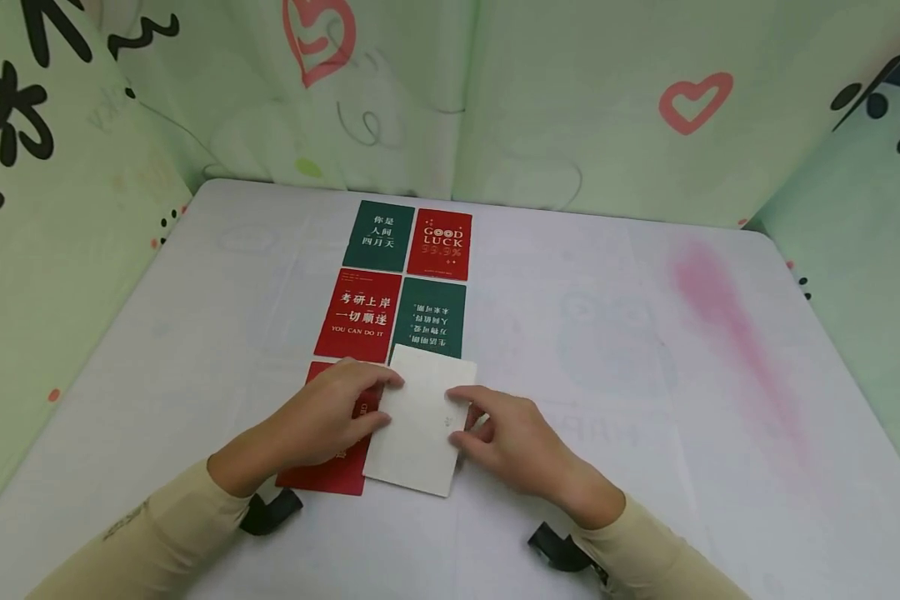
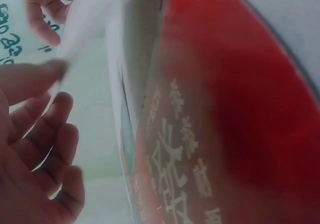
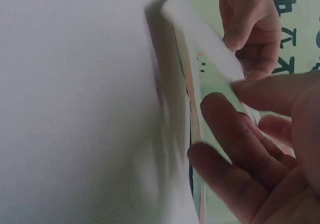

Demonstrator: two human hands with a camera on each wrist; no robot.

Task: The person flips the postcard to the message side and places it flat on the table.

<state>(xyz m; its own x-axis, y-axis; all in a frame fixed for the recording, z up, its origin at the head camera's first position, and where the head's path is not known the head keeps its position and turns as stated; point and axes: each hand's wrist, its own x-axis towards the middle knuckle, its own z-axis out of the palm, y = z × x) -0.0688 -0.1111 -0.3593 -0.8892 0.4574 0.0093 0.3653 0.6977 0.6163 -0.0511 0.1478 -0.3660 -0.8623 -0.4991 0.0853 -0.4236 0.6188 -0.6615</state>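
Observation:
A plain white card [image 1: 416, 425] with a small faint mark near its right edge is held up by its two long sides. My left hand [image 1: 337, 408] pinches its left edge between thumb and fingers. Opposite, my right hand [image 1: 521, 437] pinches the right edge; in the right wrist view, thumb and fingers of the right hand [image 3: 260, 149] meet at the tilted card [image 3: 205, 38]. Below the left hand lies a red card [image 1: 322, 475], partly covered by that hand. The white card's top overlaps the bottom of a green card with upside-down text [image 1: 432, 312].
Further up lie a red "YOU CAN DO IT" card [image 1: 358, 317], a green card [image 1: 379, 236] and a red "GOOD LUCK" card [image 1: 440, 244], forming two columns. The white tabletop [image 1: 607, 350] has a pink stain [image 1: 727, 317] at right. Pale green curtains [image 1: 570, 100] enclose it.

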